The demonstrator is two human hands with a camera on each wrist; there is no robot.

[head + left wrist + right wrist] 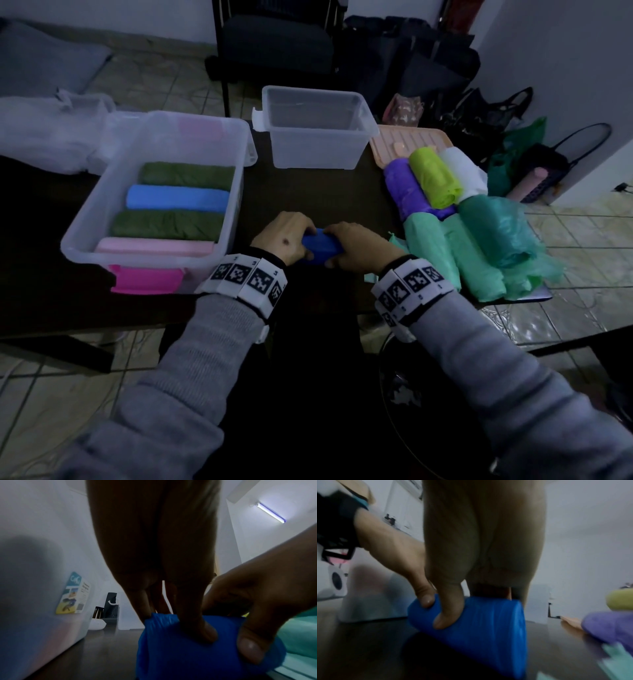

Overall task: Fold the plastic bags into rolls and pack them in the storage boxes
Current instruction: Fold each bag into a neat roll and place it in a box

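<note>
head: left hand (282,236) and right hand (359,245) each grip an end of the blue roll (320,246) on the table (308,192), between the filled box (157,202) and the loose rolls (455,219); empty box (315,128) behind.
left wrist: fingers (197,622) curled on blue roll (180,649).
right wrist: thumb (448,609) pressing roll (479,622).

Floor: pale tiles (582,308) with a faint pattern, slightly shiny on the right.
Walls: white wall (565,51) on the right, another white wall behind the chair.
Table: dark table (308,192), its near edge just in front of the person.
Chair: dark chair (274,44) behind the table, near the wall.
Bags: several dark bags (428,61) on the floor beside the chair, with a green bag (524,140) near the right wall.
Cushion: grey cushion (44,58) on the floor, far left.
Light: one lit tube lamp (271,512) high on the wall; the room is dim.
</note>
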